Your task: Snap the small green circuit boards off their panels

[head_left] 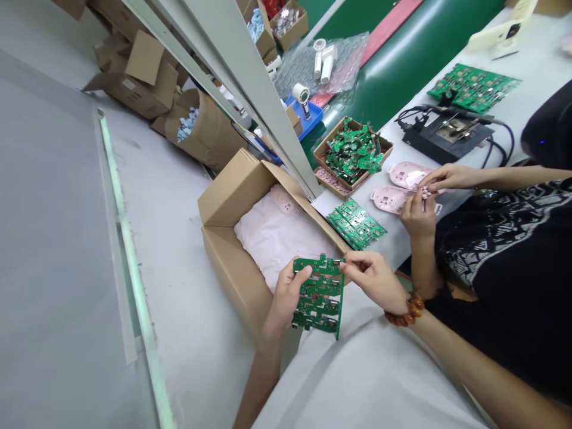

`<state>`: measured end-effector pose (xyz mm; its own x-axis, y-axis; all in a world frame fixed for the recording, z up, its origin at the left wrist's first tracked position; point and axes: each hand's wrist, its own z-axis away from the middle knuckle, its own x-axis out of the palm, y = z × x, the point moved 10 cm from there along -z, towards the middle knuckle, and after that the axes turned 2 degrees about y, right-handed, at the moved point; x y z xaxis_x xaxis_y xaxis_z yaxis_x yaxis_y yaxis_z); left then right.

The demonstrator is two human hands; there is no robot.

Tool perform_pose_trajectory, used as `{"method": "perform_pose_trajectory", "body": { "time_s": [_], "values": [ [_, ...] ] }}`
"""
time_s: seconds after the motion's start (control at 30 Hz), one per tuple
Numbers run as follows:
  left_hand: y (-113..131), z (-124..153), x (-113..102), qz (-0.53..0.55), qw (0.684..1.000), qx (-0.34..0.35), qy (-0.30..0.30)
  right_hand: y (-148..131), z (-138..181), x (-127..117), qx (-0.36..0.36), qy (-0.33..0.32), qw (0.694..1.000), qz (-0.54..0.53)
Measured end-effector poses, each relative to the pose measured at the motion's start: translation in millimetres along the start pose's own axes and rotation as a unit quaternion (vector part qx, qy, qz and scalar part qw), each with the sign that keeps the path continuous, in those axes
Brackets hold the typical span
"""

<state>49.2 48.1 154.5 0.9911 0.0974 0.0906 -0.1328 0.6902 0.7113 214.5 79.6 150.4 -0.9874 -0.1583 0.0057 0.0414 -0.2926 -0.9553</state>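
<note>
Narrow left grip (288, 292) and right grip (370, 279) pinching a green fibreglass circuit-board panel (318, 295), long axis upright, over the open brown cardboard box (226, 199).

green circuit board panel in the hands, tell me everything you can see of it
The green printed circuit board panel is a flat, rigid-looking sheet of several joined board sections, with notched edges, cutouts and small metallic parts or pads. It stands tilted, roughly upright, above the open cardboard box. The left hand grips its left side, with the thumb across the face. The right hand pinches its upper right corner. Nothing else visibly touches it.
</note>
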Motion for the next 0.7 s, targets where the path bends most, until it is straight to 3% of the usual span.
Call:
{"method": "perform_pose_trajectory", "body": {
  "time_s": [0.2,0.5,0.7],
  "values": [
    [-4.8,-1.5,-5.0,-0.017,1.000,0.007,-0.002,-2.7,9.4,-4.2,0.004,0.051,0.998,0.025],
    [3.5,8.1,-11.2,-0.065,0.994,0.075,0.040,-12.9,13.9,-8.6,-0.015,0.061,0.995,0.078],
    [-8.1,3.2,-11.2,-0.002,0.999,0.028,0.028,-4.7,13.1,-3.2,-0.018,0.028,0.996,0.080]
  ]
}}
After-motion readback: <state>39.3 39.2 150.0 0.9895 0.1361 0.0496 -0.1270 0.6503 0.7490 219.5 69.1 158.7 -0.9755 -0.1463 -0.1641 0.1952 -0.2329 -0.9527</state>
